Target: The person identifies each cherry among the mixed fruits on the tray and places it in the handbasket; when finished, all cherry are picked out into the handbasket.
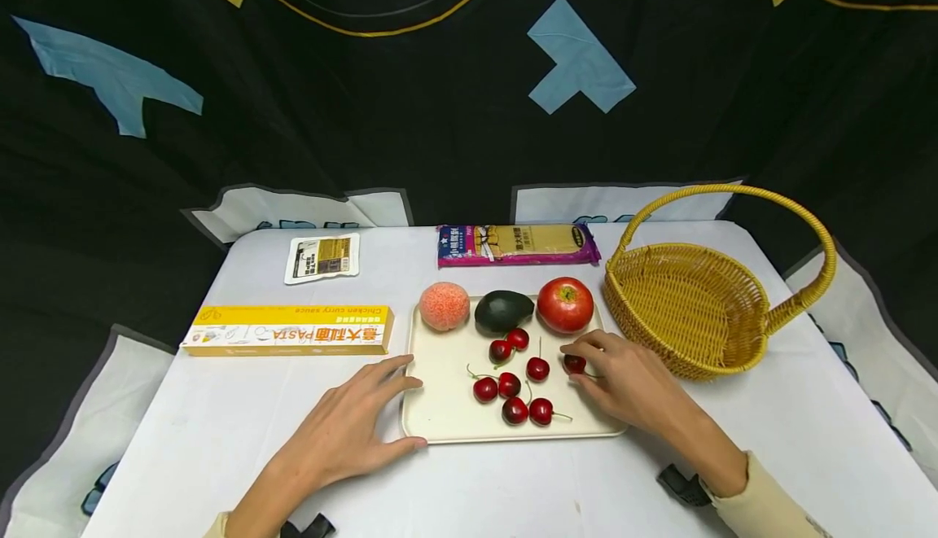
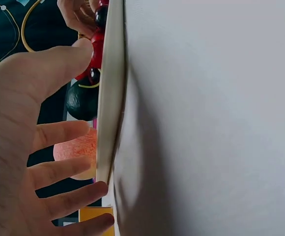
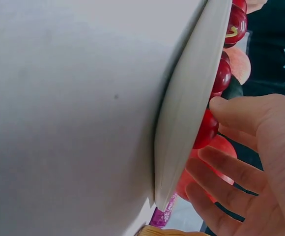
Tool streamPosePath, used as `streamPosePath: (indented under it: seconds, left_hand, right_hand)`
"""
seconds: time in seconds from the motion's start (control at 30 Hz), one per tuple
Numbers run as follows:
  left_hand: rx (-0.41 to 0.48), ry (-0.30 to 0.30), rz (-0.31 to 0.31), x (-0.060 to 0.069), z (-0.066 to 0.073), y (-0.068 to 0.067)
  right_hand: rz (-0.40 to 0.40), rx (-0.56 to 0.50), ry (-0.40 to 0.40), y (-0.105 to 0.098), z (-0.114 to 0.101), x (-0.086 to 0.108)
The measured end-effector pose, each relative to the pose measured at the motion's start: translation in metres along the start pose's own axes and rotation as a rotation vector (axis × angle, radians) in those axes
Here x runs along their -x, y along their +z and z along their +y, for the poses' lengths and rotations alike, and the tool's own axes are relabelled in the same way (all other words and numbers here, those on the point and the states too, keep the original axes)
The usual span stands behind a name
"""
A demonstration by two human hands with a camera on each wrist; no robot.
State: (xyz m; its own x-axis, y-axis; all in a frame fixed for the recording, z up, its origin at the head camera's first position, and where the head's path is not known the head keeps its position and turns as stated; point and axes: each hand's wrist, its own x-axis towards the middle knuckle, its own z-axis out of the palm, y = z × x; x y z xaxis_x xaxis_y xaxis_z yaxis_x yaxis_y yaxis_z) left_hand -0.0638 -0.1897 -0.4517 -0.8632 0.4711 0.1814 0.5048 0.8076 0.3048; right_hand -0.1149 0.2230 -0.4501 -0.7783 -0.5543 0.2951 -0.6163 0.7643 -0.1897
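Note:
A cream tray (image 1: 447, 428) bears several dark red cherries (image 1: 538, 369), some with stems. Along its back edge sit a rough pink-orange peach-like fruit (image 1: 444, 306), a dark green avocado (image 1: 503, 312) and a red apple (image 1: 565, 305). Over the tray's right side, my right hand (image 1: 623, 375) has thumb and fingertips around one cherry (image 3: 208, 129), which is partly hidden by the fingers in the head view. My left hand (image 1: 348, 424) is at the tray's left edge, fingers spread, thumb near the front corner; it holds nothing.
A yellow wicker basket (image 1: 685, 310) with a tall handle stands right of the tray. A yellow pasta box (image 1: 288, 331) lies to the left, a white sachet (image 1: 322, 258) behind it. A purple-edged noodle packet (image 1: 518, 245) lies behind the fruit. Dark cloth hangs beyond the table.

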Motion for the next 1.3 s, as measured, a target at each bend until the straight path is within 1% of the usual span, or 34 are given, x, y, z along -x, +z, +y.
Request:
streamPosePath:
  seconds: [0.2,0.27,0.4,0.57,0.8,0.97,1.13,1.2,1.3]
  left_hand:
    - [-0.011,0.006,0.006,0.004,-0.002,0.005]
    - [-0.012,0.003,0.008,0.004,-0.003,0.006]
    - [-0.014,-0.002,0.012,0.005,-0.003,0.006]
    - [-0.025,-0.002,0.024,0.005,-0.005,0.006]
    - [-0.045,0.006,0.04,0.003,-0.007,0.008]
    - [-0.063,0.014,0.06,0.003,-0.008,0.009]
    - [-0.067,0.014,0.067,0.002,-0.009,0.009]
    - [-0.067,0.01,0.063,0.002,-0.009,0.009]
    - [-0.061,0.002,0.058,0.003,-0.009,0.01]
  right_hand:
    - [-0.064,-0.018,0.02,0.0,-0.001,-0.001]
    - [-0.071,-0.027,0.021,0.0,-0.001,-0.001]
    - [-0.051,-0.04,0.005,-0.003,0.0,-0.002]
    - [-0.001,-0.04,-0.006,-0.012,0.002,-0.003]
    - [0.099,-0.041,-0.003,-0.027,0.009,-0.006]
    - [0.171,-0.043,0.002,-0.034,0.017,-0.01]
    - [0.267,-0.048,0.004,-0.038,0.032,-0.014]
    - [0.297,-0.04,0.017,-0.039,0.038,-0.015]
    - [0.313,-0.057,0.077,-0.041,0.046,-0.016]
